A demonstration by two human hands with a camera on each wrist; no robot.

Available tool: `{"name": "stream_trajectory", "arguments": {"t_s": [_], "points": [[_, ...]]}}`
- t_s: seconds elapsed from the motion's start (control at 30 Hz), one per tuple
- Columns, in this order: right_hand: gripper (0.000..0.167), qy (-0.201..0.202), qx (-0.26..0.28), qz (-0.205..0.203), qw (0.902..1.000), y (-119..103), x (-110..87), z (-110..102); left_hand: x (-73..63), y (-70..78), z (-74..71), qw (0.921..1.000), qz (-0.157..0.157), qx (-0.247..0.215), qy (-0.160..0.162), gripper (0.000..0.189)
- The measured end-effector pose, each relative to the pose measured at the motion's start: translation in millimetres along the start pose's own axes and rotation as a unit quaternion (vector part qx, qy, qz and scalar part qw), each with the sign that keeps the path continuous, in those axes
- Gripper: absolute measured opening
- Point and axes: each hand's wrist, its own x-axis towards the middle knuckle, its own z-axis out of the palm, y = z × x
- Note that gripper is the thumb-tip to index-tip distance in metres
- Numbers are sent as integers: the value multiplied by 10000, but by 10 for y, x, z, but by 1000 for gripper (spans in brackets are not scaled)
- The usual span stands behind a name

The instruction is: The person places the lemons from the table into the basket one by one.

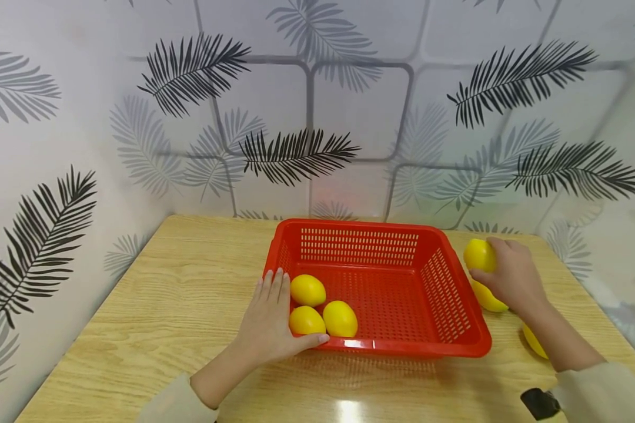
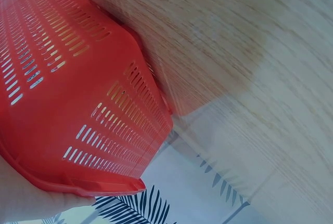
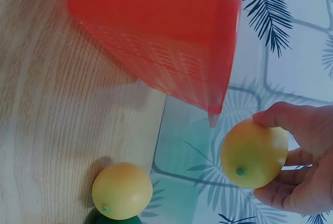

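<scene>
My right hand (image 1: 513, 276) pinches a yellow lemon (image 1: 478, 255) between thumb and fingers, up beside the right rim of a red plastic basket (image 1: 376, 345). In the right wrist view the held lemon (image 3: 252, 154) shows its small green stem end. My left hand (image 1: 267, 329) rests on the basket's front left corner, its fingers straight along the left rim and the thumb along the front rim. Inside that corner lie three lemons (image 1: 308, 290), close together. The left wrist view shows the basket's slotted outer wall (image 2: 62, 99) and part of the hand at its rim.
Another yellow fruit (image 1: 489, 298) lies on the wooden table (image 1: 164, 317), right of the basket below my right hand. A further yellow fruit (image 1: 534, 342) is partly hidden by my right forearm. Something dark green (image 3: 112, 219) shows at the right wrist view's bottom edge. A leaf-patterned wall (image 1: 360, 117) stands behind.
</scene>
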Motion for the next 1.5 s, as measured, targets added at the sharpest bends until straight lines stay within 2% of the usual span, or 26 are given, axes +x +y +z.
{"name": "stream_trajectory", "arguments": {"t_s": [0.43,0.8,1.0,1.23,1.4,1.5], "points": [[57,-240,83,-20,9997,-229,124,57,8,-17,25,10000,36,52,48,114],[55,-275,298,-151,9991,-328,205,249,2,-21,21,9999,70,86,116,115],[56,-396,216,-347,9984,-394,230,333,2,-19,21,9999,70,14,106,113],[58,-828,228,-340,9957,-467,225,428,8,-11,20,9999,64,16,122,113],[56,-994,166,-513,9936,-459,220,508,8,-9,26,9999,30,-13,99,112],[57,-1241,179,-458,9910,-450,212,544,9,-11,27,9999,26,-14,109,112]]}}
